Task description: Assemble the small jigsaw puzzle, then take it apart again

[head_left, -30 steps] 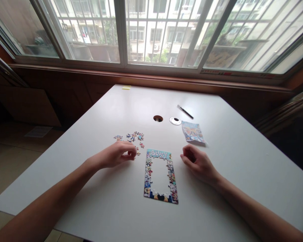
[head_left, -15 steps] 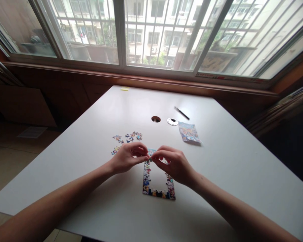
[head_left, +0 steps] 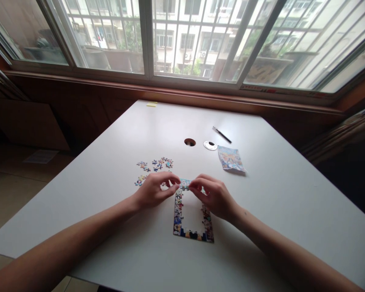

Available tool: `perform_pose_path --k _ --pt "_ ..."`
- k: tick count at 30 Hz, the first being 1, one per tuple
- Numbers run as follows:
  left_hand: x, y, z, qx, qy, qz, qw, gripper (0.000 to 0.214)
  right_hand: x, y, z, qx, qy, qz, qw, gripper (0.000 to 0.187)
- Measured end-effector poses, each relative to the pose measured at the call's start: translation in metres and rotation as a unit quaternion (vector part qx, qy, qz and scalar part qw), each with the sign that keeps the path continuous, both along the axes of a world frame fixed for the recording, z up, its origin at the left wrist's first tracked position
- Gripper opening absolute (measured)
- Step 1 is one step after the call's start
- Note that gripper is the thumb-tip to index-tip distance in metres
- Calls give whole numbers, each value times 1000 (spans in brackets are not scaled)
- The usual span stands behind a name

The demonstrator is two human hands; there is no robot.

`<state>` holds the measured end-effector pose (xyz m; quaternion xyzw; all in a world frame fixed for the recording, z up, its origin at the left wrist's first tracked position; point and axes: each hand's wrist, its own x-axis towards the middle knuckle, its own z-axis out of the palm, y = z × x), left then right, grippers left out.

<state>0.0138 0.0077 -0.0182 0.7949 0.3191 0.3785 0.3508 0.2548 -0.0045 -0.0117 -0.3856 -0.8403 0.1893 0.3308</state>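
Observation:
A jigsaw puzzle (head_left: pixel 178 217) lies on the white table, its border joined into a rectangle around a bare middle. My left hand (head_left: pixel 158 188) is at its upper left corner, thumb and forefinger drawn together at the light blue top edge; whatever is between the tips is too small to make out. Opposite it, my right hand (head_left: pixel 214 194) pinches at a small dark jigsaw piece (head_left: pixel 185 188) just below the top edge. The right hand covers the puzzle's upper right corner. Several loose jigsaw pieces (head_left: pixel 162 163) lie beyond my left hand, some partly hidden by it.
A creased picture sheet (head_left: pixel 231 158) lies to the right, with a pen (head_left: pixel 222 134) and a round grommet cover (head_left: pixel 210 145) near it. The white table (head_left: pixel 124 142) has a cable hole (head_left: pixel 190 142). A yellow sticky note (head_left: pixel 151 104) is at the far edge, below the window.
My fingertips were together over the puzzle's top left; now my right hand has moved slightly right, opening a gap that shows the top edge. The view has shifted a little.

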Motion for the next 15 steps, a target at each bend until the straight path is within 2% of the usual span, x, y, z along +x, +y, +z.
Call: perform_pose_path --k 2,5,9,15 --pt "-2 1 0 117 63 4 991 14 4 4 -1 -18 2 -23 1000 14" --pt "-3 1 -2 200 124 -16 972 17 9 8 -4 -45 -3 -30 999 12" --pt "-2 -1 -6 235 163 -21 958 21 9 11 -10 -52 -9 -30 998 8" --pt "-1 -3 -6 233 194 -30 953 21 4 11 -12 -64 -29 -37 997 6"
